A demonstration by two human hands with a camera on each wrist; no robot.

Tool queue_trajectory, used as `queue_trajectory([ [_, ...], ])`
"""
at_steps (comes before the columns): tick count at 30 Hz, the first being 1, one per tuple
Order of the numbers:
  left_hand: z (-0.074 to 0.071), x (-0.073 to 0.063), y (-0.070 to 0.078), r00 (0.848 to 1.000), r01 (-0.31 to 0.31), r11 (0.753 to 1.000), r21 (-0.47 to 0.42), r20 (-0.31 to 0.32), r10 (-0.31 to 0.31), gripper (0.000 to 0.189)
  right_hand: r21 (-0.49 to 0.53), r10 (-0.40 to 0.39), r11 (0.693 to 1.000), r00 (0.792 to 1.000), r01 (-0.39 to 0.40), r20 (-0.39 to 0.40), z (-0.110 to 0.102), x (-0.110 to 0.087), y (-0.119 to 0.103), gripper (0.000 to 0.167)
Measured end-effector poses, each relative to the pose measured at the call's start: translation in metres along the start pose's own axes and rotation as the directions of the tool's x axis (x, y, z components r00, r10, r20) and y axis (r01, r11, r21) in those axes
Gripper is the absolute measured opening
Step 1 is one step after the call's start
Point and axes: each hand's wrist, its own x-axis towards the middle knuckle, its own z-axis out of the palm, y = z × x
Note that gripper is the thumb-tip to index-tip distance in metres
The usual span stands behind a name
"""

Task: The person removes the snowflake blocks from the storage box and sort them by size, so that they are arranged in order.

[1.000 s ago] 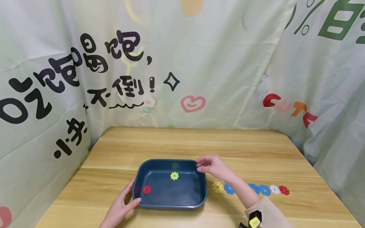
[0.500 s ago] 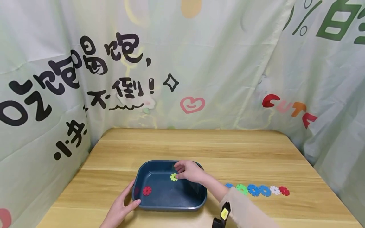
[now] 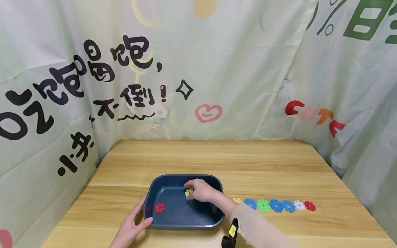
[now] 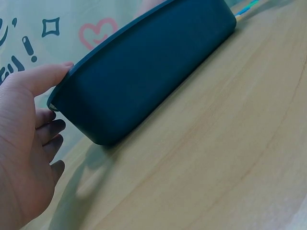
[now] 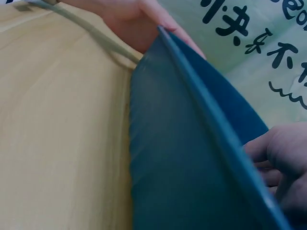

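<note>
A dark blue rectangular tray (image 3: 173, 225) stands on the wooden table. My left hand (image 3: 131, 222) holds its left end, the thumb over the rim and the fingers along the outer wall. In the left wrist view the thumb of the left hand (image 4: 24, 124) lies on the tray's rim (image 4: 96, 55). Inside the tray, my right hand (image 3: 201, 191) has thumb and fingertips around a yellow-green notched flower disc (image 3: 187, 193); whether they pinch it cannot be told. A red flower disc (image 3: 159, 208) lies at the tray's left. In the right wrist view the tray wall (image 5: 182, 143) hides the fingertips.
Right of the tray several flower discs lie in a row: blue (image 3: 250, 204), green (image 3: 263, 205), white (image 3: 299, 205) and red (image 3: 309, 206) among them. A yellow disc (image 3: 237, 200) is partly behind the right forearm. Printed curtains (image 3: 242, 86) surround the table (image 3: 217, 155).
My right hand has come from the tray's far right corner, leftward and down, to the yellow-green disc. The left hand stays on the tray, and the tray keeps its place.
</note>
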Motion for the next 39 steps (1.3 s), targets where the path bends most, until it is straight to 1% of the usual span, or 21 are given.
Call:
queue_trajectory([
  [5,0.0009,-0.0003,0.0001,1.000,0.008,1.000,-0.008,0.000,-0.008,0.073,-0.089,-0.024,0.996,1.000,0.024,0.006,0.0059,0.0016,0.0019,0.038],
  [12,0.0006,0.0004,0.0015,1.000,0.018,1.000,-0.008,0.008,-0.018,0.073,-0.192,-0.083,0.978,0.996,0.085,0.015,0.0084,-0.0008,0.0029,0.033],
  [14,0.0005,0.0003,0.0015,1.000,0.012,1.000,-0.009,0.005,-0.012,0.073,-0.214,-0.083,0.973,0.996,0.085,0.015,0.0084,-0.0013,0.0023,0.031],
  [19,0.0013,0.0004,0.0010,1.000,0.004,1.000,-0.013,-0.003,-0.004,0.073,-0.256,-0.053,0.965,0.998,0.055,0.017,0.0094,-0.0023,0.0007,0.026],
  [23,0.0014,0.0007,0.0008,1.000,0.025,1.000,-0.004,-0.001,-0.025,0.073,-0.268,-0.058,0.961,0.998,0.061,0.016,0.0097,-0.0031,0.0015,0.024],
  [26,0.0013,0.0004,0.0008,0.999,0.044,0.999,0.004,0.002,-0.044,0.073,-0.259,-0.066,0.963,0.998,0.068,0.015,0.0098,-0.0029,0.0033,0.023],
  [30,0.0016,0.0002,0.0001,0.999,0.041,0.999,-0.004,0.000,-0.041,0.073,-0.222,-0.075,0.972,0.997,0.077,0.019,0.0093,-0.0020,0.0049,0.022],
  [35,0.0018,0.0001,-0.0005,1.000,0.024,1.000,-0.011,-0.005,-0.024,0.073,-0.085,-0.046,0.995,0.998,0.049,0.030,0.0086,-0.0029,0.0047,0.023],
  [39,0.0014,-0.0001,-0.0002,1.000,0.025,1.000,0.004,-0.004,-0.025,0.073,0.032,-0.043,0.999,0.998,0.042,0.034,0.0063,-0.0063,0.0036,0.025],
])
